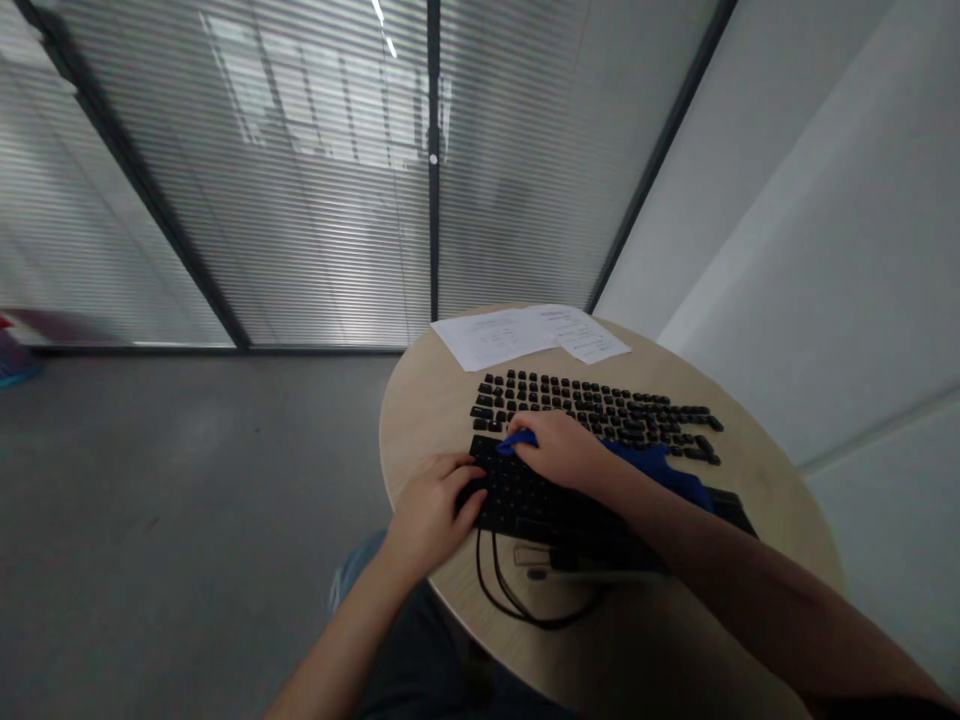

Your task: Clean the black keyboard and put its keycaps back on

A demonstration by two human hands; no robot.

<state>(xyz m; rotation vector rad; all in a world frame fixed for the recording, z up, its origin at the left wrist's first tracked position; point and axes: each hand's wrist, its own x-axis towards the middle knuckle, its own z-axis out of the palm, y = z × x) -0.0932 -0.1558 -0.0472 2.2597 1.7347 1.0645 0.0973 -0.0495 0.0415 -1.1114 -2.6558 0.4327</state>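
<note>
A black keyboard with its keycaps removed (pixel 499 505) lies near the front of the round table. My left hand (pixel 431 510) grips its left end, fingers and thumb bent over the edge. Over the upper left part of the keyboard, my right hand (pixel 559 450) pinches a blue cloth (pixel 660 468). One tip of the cloth pokes out past the fingers onto the bare key posts, and the rest spreads behind the wrist. My right forearm hides much of the keyboard's right side. Loose black keycaps (pixel 577 400) stand in rows just behind the keyboard.
Two printed paper sheets (pixel 510 335) lie at the back of the table (pixel 420 400). A looped black cable (pixel 517 610) rests near the front edge, beside small items in shadow. Glass panels with blinds (pixel 337 200) stand behind, and a pale wall (pixel 825 250) rises on the right.
</note>
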